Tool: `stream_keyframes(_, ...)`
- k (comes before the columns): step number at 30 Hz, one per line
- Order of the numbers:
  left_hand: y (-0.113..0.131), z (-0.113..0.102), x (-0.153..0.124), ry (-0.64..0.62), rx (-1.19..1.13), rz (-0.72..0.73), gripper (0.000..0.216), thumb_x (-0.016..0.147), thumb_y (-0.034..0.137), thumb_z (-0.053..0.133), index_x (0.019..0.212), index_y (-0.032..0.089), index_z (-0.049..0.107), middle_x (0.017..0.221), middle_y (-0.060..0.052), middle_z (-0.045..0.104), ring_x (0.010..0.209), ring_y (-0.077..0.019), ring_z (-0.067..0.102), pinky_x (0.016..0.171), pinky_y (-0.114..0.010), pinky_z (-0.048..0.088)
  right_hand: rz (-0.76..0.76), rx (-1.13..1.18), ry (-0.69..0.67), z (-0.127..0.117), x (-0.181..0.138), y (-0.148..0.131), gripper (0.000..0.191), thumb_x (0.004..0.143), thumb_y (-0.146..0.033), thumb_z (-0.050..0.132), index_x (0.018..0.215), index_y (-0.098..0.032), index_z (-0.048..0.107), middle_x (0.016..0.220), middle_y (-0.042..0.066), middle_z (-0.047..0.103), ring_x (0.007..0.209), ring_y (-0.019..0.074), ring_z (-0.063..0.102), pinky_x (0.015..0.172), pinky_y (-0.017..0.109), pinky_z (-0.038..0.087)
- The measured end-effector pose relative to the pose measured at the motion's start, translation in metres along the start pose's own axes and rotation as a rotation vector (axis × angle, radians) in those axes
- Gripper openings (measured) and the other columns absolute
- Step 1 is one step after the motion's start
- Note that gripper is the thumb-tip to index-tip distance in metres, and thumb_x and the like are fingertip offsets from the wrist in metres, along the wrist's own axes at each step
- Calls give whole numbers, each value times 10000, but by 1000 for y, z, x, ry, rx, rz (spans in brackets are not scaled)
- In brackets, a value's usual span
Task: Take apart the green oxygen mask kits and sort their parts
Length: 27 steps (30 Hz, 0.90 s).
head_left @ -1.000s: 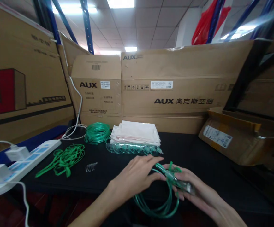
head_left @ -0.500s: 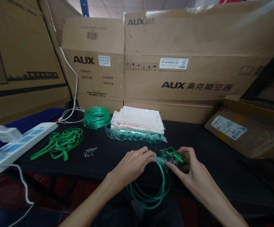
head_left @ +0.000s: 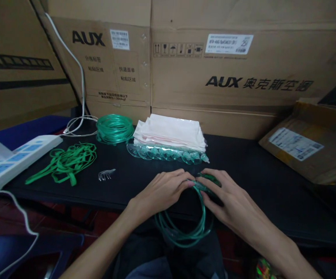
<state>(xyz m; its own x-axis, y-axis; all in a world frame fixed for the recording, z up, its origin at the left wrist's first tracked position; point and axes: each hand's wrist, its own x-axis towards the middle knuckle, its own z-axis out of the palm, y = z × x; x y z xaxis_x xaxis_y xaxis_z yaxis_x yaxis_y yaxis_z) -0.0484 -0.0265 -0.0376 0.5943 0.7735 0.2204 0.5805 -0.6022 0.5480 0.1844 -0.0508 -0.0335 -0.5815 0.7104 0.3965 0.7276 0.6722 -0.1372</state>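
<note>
My left hand pinches the end of a green plastic tube, whose loose loops hang below over the table's front edge. My right hand closes over a clear oxygen mask with a green strap, right beside the tube's end. Fingers cover most of the mask and the joint between mask and tube. Behind them lies a row of clear green masks against a stack of white plastic-wrapped packets. Left of my hands are several small thin clips and a tangle of green elastic straps.
On the black table, a bigger coil of green tubing stands at the back. At the left edge is a white power strip with cables. Tall cardboard boxes wall the back; a taped carton sits right.
My right hand has rolled over the mask, so its back now covers more of it. My left hand keeps its pinch on the tube. The view has tilted downward.
</note>
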Motion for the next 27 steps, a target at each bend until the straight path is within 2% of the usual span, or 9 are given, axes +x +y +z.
stream_keyframes(3, 0, 1, 0, 18, -29, 5, 308, 1102, 396, 411, 1249, 286, 658, 1193, -32, 720, 1109, -214, 698, 1005, -307, 496, -44, 6, 41, 2, 1, 2, 310, 1012, -204, 532, 1303, -210, 641, 1287, 169, 624, 1187, 328, 615, 947, 508, 603)
stream_keyframes(8, -1, 3, -2, 44, -15, 68, 303, 1100, 413, 430, 1298, 275, 614, 1218, -33, 724, 1135, -221, 703, 1014, -321, 508, -55, -15, 127, -5, 5, -3, 259, 976, -205, 556, 1200, -200, 686, 1172, 153, 683, 1018, 290, 706, 858, 452, 634)
stream_keyframes(16, -4, 3, -4, 65, 83, 88, 303, 1118, 404, 370, 1295, 269, 576, 1192, -42, 712, 1103, -214, 717, 954, -304, 532, -45, 83, -7, -21, 20, -7, 239, 1010, -230, 555, 1118, -129, 741, 1032, 145, 710, 845, 253, 751, 757, 372, 620)
stream_keyframes(23, -3, 3, -4, 53, 117, 102, 226, 1115, 263, 378, 1204, 252, 585, 1159, -23, 707, 1051, -207, 719, 875, -270, 499, 113, 302, -157, -35, 35, -16, 238, 995, -275, 561, 958, -171, 772, 912, 64, 727, 807, 198, 713, 757, 302, 530)
stream_keyframes(27, -2, 0, -3, 42, 45, 80, 209, 1115, 264, 373, 1106, 252, 582, 1061, 3, 720, 985, -182, 721, 839, -242, 463, 211, 369, -218, -36, 40, -16, 293, 991, -351, 551, 880, -199, 775, 836, 31, 734, 768, 195, 702, 725, 307, 501)
